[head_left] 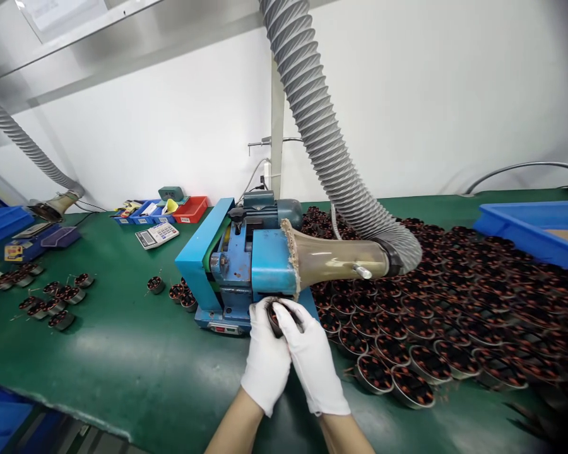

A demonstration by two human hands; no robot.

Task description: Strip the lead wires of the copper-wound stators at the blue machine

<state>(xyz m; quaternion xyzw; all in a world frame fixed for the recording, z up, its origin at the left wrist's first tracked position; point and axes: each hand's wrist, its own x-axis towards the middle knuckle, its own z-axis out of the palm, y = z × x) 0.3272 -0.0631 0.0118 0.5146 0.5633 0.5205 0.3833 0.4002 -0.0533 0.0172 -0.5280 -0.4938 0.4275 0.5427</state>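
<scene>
Both my hands wear white gloves and meet at the front of a blue belt-driven machine (236,265). My left hand (266,353) is closed around the left side of a round metal-cased part (275,320) with a dark inside. My right hand (310,356) grips the same part from the right, its thumb lying over the top. The fingers cover most of the part. It is held just below the machine's blue hood (273,258); whether it touches the machine I cannot tell.
Many similar parts (411,384) crowd the right side of the green table (161,378); smaller groups (54,306) lie left. A grey hose (317,107) joins the yellowish duct (336,255). A calculator (156,236), red bin (190,209) and blue tray (525,217) stand farther back.
</scene>
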